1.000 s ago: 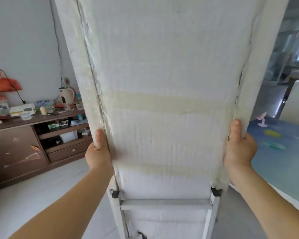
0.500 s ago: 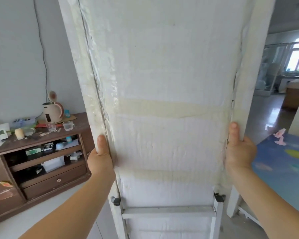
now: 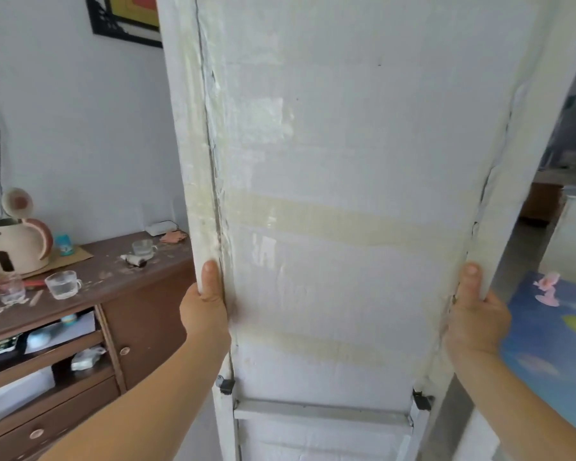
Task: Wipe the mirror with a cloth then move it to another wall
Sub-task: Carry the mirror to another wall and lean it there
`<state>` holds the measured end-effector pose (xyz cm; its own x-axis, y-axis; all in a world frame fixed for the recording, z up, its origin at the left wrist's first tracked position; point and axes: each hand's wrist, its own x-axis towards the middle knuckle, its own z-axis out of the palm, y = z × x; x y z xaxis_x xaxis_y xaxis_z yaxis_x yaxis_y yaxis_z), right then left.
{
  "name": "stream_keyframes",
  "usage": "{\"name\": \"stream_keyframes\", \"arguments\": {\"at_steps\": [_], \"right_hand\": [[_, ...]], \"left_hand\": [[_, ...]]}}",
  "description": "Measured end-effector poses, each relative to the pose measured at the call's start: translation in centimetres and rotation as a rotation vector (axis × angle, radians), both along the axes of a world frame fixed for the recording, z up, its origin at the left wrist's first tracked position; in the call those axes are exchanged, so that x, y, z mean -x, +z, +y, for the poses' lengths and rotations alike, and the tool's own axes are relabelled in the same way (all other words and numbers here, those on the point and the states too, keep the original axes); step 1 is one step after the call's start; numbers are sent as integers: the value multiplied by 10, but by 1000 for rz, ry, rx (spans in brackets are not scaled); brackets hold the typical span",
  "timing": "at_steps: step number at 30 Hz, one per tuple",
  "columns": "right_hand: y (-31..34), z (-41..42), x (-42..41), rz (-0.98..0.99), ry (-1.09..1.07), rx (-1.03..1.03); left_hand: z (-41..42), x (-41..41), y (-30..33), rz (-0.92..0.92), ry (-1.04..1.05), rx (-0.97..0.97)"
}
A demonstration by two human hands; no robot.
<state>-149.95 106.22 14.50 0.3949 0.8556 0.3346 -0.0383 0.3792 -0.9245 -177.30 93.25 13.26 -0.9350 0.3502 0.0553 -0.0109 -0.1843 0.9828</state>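
A tall standing mirror (image 3: 346, 161) fills the middle of the head view, its white padded back with yellowed tape strips facing me. My left hand (image 3: 205, 311) grips its left frame edge, thumb lying up along the back. My right hand (image 3: 476, 314) grips the right frame edge the same way. A fold-out stand with a crossbar (image 3: 320, 410) and black hinges sits below my hands. The glass side is hidden. No cloth shows.
A brown sideboard (image 3: 140, 314) stands at the left against the grey wall, carrying a beige kettle (image 3: 17, 244), glass cups (image 3: 62, 284) and clutter. A framed picture (image 3: 127, 18) hangs above. A blue play mat (image 3: 552, 344) lies on the right, with a doorway behind it.
The mirror and my view have shifted right along the sideboard: the kettle slid left in view and a framed picture came into sight. Both hands keep their grip.
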Motion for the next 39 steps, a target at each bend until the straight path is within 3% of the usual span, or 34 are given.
{"name": "stream_keyframes", "arguments": {"at_steps": [5, 15, 31, 39], "right_hand": [[-4, 86, 56, 28, 78, 4], [6, 259, 178, 46, 34, 4], [-5, 482, 344, 64, -168, 1], [-7, 634, 420, 20, -131, -21]], "left_hand": [[79, 45, 2, 4, 12, 12], [248, 169, 1, -36, 21, 18], [525, 359, 1, 0, -204, -45], [666, 433, -10, -37, -234, -60]]}}
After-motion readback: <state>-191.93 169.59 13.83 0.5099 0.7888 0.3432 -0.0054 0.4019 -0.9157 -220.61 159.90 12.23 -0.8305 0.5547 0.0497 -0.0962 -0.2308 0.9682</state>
